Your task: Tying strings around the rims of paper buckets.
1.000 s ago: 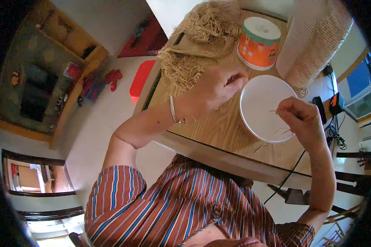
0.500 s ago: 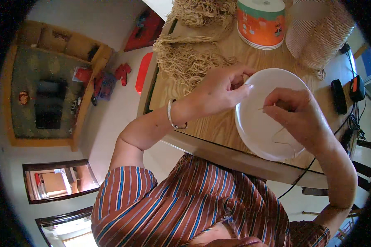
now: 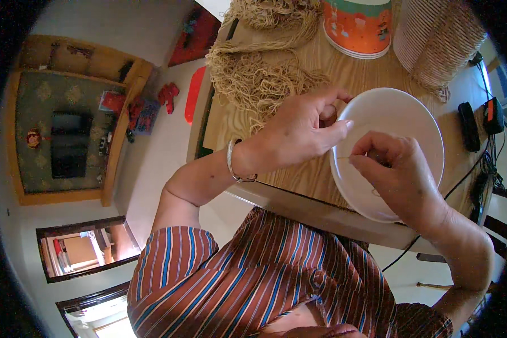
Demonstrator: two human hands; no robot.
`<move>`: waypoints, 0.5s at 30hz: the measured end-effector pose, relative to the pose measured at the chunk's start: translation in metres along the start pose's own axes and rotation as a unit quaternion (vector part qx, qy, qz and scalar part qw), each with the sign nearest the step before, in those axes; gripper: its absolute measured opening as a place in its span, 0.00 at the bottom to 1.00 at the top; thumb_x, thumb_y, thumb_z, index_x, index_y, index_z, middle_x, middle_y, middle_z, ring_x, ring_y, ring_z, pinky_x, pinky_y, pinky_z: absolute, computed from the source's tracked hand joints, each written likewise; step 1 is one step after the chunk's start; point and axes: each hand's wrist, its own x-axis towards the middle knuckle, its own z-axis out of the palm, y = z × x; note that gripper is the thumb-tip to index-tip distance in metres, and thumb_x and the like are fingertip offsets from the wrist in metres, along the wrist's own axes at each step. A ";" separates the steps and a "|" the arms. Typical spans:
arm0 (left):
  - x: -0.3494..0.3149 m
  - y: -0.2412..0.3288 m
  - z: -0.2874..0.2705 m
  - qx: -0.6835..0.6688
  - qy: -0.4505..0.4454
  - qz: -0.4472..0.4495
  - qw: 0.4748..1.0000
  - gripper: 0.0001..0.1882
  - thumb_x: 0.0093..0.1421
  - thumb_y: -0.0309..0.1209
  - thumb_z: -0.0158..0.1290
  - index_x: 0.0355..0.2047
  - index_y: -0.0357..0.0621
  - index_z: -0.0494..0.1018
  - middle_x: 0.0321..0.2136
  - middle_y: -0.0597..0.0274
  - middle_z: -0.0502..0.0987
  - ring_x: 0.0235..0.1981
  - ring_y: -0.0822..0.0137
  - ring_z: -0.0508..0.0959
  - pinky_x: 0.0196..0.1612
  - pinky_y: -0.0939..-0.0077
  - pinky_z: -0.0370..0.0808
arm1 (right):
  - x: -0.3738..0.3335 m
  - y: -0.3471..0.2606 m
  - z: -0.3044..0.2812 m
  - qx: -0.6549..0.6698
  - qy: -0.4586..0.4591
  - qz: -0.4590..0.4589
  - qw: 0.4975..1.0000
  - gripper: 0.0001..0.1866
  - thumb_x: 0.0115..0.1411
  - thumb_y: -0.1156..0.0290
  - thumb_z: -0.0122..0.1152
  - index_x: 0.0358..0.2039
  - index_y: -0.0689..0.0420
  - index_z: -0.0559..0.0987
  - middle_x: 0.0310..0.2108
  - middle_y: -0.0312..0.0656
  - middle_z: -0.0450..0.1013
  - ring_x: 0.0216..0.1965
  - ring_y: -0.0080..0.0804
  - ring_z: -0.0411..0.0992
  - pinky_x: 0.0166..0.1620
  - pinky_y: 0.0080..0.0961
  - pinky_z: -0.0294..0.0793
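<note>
A white bowl (image 3: 397, 115) stands on the table near its front edge. My left hand (image 3: 310, 121), with a silver bangle at the wrist, is closed at the bowl's left rim, thumb inside the edge and fingers curled beside it. Over the bowl, my right hand (image 3: 394, 169) pinches a thin beige strand (image 3: 343, 158), whose short end sticks out leftward from the fingertips. A bit more strand shows faintly below that hand. Loose piles of tan twine (image 3: 265, 79) lie beyond my left hand.
Behind the bowl stand an orange and green paper tub (image 3: 357, 28) and a large cone of twine (image 3: 442, 45). Dark devices (image 3: 467, 127) and tangled cables sit along the right side of the wooden table (image 3: 298, 180). A cable hangs over the front edge.
The bowl has shifted slightly right in view and looks more tilted. My right hand has moved a little left and down, toward the left rim, still pinching the strand.
</note>
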 end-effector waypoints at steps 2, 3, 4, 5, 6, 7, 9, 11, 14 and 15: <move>0.001 -0.001 0.000 0.005 -0.006 0.007 1.000 0.19 0.61 0.28 0.52 0.52 0.40 0.64 0.25 0.68 0.76 0.26 0.81 0.72 0.29 0.83 0.70 | -0.001 -0.002 0.000 0.001 -0.002 0.011 1.000 0.05 0.57 0.76 0.56 0.28 0.66 0.75 0.21 0.36 0.71 0.26 0.17 0.67 0.30 0.21 0.68; 0.000 -0.004 0.001 0.001 -0.001 0.010 1.000 0.20 0.61 0.28 0.52 0.52 0.40 0.64 0.24 0.69 0.76 0.25 0.82 0.72 0.28 0.84 0.69 | -0.001 -0.001 0.000 0.001 -0.002 0.010 1.000 0.05 0.57 0.76 0.56 0.28 0.66 0.75 0.21 0.36 0.71 0.26 0.17 0.67 0.30 0.21 0.68; 0.000 -0.006 0.002 -0.004 0.005 0.012 1.000 0.20 0.61 0.28 0.52 0.53 0.40 0.63 0.23 0.70 0.75 0.24 0.82 0.71 0.26 0.84 0.69 | -0.001 -0.001 0.001 0.010 -0.003 0.013 1.000 0.06 0.57 0.76 0.57 0.28 0.66 0.76 0.21 0.36 0.71 0.26 0.17 0.67 0.30 0.20 0.69; 0.001 -0.009 0.003 -0.003 0.005 0.013 1.000 0.20 0.61 0.28 0.52 0.53 0.40 0.63 0.23 0.70 0.75 0.24 0.82 0.71 0.26 0.84 0.69 | -0.002 0.000 0.002 0.020 -0.004 0.016 1.000 0.06 0.57 0.75 0.57 0.28 0.66 0.76 0.22 0.36 0.72 0.26 0.17 0.67 0.30 0.20 0.69; 0.003 -0.013 0.004 -0.020 0.004 0.020 1.000 0.20 0.61 0.28 0.51 0.53 0.41 0.63 0.22 0.70 0.74 0.24 0.83 0.71 0.25 0.84 0.68 | -0.001 0.001 0.002 0.020 -0.003 0.016 1.000 0.06 0.57 0.75 0.57 0.28 0.66 0.76 0.22 0.36 0.72 0.26 0.17 0.67 0.30 0.20 0.69; 0.004 -0.015 0.005 -0.037 0.002 0.028 0.999 0.20 0.61 0.27 0.51 0.53 0.41 0.63 0.22 0.71 0.74 0.23 0.83 0.71 0.24 0.84 0.67 | -0.001 0.002 0.003 0.026 0.002 0.016 1.000 0.06 0.57 0.76 0.57 0.28 0.66 0.76 0.22 0.36 0.72 0.26 0.17 0.67 0.31 0.20 0.69; 0.004 -0.013 0.005 -0.018 0.009 0.030 0.999 0.20 0.61 0.27 0.52 0.53 0.41 0.63 0.21 0.72 0.73 0.22 0.83 0.70 0.23 0.85 0.66 | 0.000 0.003 0.003 0.032 0.007 0.015 0.999 0.06 0.57 0.76 0.57 0.28 0.66 0.76 0.22 0.36 0.72 0.27 0.17 0.68 0.31 0.20 0.69; 0.004 -0.010 0.005 0.002 0.016 0.032 0.999 0.20 0.61 0.27 0.52 0.53 0.41 0.64 0.20 0.73 0.72 0.22 0.84 0.69 0.23 0.85 0.65 | 0.000 0.005 0.003 0.033 0.011 0.008 0.999 0.06 0.57 0.76 0.57 0.29 0.66 0.76 0.23 0.37 0.73 0.27 0.17 0.68 0.32 0.21 0.70; 0.004 -0.008 0.004 0.001 0.016 0.031 0.999 0.19 0.61 0.28 0.52 0.52 0.41 0.64 0.18 0.74 0.71 0.20 0.84 0.67 0.21 0.84 0.64 | 0.002 0.007 0.004 0.021 0.019 0.002 1.000 0.05 0.57 0.76 0.57 0.30 0.65 0.76 0.24 0.37 0.74 0.27 0.17 0.68 0.32 0.21 0.70; 0.004 -0.008 0.004 0.011 0.019 0.036 0.999 0.19 0.61 0.28 0.52 0.52 0.41 0.65 0.18 0.74 0.70 0.19 0.84 0.66 0.20 0.85 0.63 | 0.002 0.008 0.004 0.021 0.019 0.001 1.000 0.05 0.57 0.76 0.57 0.30 0.65 0.76 0.24 0.37 0.74 0.27 0.17 0.68 0.32 0.21 0.70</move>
